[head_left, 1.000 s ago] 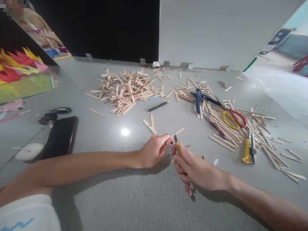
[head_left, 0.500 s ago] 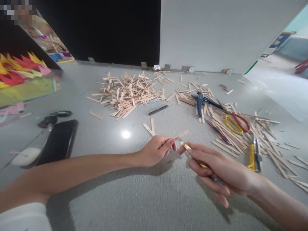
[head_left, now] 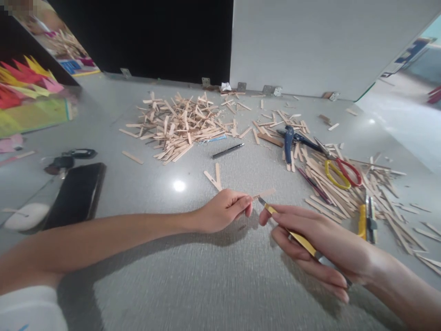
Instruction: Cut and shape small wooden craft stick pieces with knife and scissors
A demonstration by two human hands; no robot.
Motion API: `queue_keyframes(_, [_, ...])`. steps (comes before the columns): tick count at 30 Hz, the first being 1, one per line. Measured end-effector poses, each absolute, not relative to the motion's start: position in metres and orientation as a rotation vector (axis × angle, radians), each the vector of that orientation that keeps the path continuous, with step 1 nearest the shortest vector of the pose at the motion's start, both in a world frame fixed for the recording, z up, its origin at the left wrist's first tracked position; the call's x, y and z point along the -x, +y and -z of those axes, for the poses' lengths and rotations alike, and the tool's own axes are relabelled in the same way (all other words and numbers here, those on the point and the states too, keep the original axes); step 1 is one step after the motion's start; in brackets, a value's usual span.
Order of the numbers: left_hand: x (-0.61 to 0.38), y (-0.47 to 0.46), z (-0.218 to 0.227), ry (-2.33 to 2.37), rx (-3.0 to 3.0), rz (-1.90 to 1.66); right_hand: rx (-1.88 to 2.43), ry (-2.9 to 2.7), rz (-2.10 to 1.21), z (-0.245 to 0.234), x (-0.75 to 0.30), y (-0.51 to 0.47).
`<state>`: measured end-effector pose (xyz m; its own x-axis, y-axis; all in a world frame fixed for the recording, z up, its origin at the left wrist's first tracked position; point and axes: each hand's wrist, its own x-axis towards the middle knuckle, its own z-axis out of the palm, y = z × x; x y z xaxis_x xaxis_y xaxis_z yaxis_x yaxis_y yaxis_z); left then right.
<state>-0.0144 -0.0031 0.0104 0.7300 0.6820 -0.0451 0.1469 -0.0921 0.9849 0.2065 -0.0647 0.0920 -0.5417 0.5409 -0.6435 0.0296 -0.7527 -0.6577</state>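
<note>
Between the thumb and fingers of my left hand is one end of a wooden stick, pointing right just above the table. My right hand is closed around a yellow-handled craft knife. Its blade tip is at the stick, close to my left fingertips; whether it touches the wood I cannot tell. Two sticks laid in a V are just beyond my left hand. A black pen lies farther off.
A heap of wooden sticks lies at the back. To the right are blue-handled pliers, scissors, a yellow cutter and scattered sticks. A phone, keys and a white mouse are left. Upright panels stand behind.
The knife has turned in my right hand, so more of its handle and blade show. My right hand has shifted slightly right and down. My left hand keeps its grip; the view has moved slightly.
</note>
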Motion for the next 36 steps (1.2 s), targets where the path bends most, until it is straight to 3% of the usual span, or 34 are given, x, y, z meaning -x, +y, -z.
queue_keyframes(16, [0.015,-0.009,-0.002,0.751,-1.849,-0.697,1.378,-0.844,-2.408,-0.095,-0.220,-0.052])
queue_keyframes(27, [0.015,-0.008,0.004,0.762,-1.968,-0.754,1.302,-0.901,-2.285,-0.059,-0.197,-0.068])
queue_keyframes(31, [0.015,-0.008,0.002,0.684,-1.972,-0.747,1.249,-1.126,-2.649,-0.074,-0.227,-0.042])
queue_keyframes(36, [0.016,-0.011,0.003,0.758,-1.980,-0.769,1.297,-1.067,-2.327,-0.065,-0.203,-0.060])
